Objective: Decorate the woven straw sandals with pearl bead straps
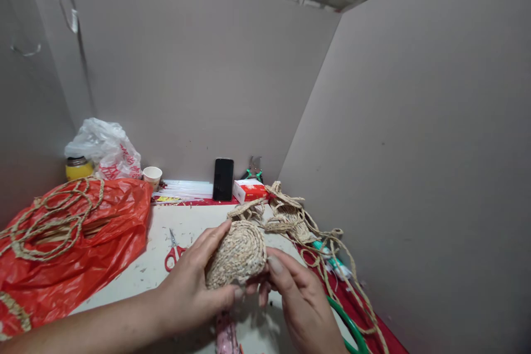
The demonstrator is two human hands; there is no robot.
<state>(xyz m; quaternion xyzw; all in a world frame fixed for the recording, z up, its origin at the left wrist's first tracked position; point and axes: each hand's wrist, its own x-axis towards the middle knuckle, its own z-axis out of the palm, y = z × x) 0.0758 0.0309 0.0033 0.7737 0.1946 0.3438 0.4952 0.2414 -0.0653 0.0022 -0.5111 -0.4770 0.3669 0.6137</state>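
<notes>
A coiled disc of braided straw (pixel 240 251) is held up over the white board in the middle of the view. My left hand (pixel 199 279) grips its left side, fingers behind and thumb along the lower edge. At the disc's lower right edge, my right hand (pixel 296 293) has thumb and fingers pinched together; whatever lies between them is too small to make out. Below the disc is a pink object (pixel 226 334), partly hidden. Red-handled scissors (pixel 173 251) lie left of the disc.
Braided cord (pixel 53 221) lies on a red plastic bag (pixel 124 232) at left. More cord (pixel 290 215) trails down the right side, near a green handle (pixel 348 323). Behind stand a phone (pixel 223 180), paper cup (pixel 152 176), red-white box (pixel 250 191) and pliers (pixel 254 170). Grey panels surround the table.
</notes>
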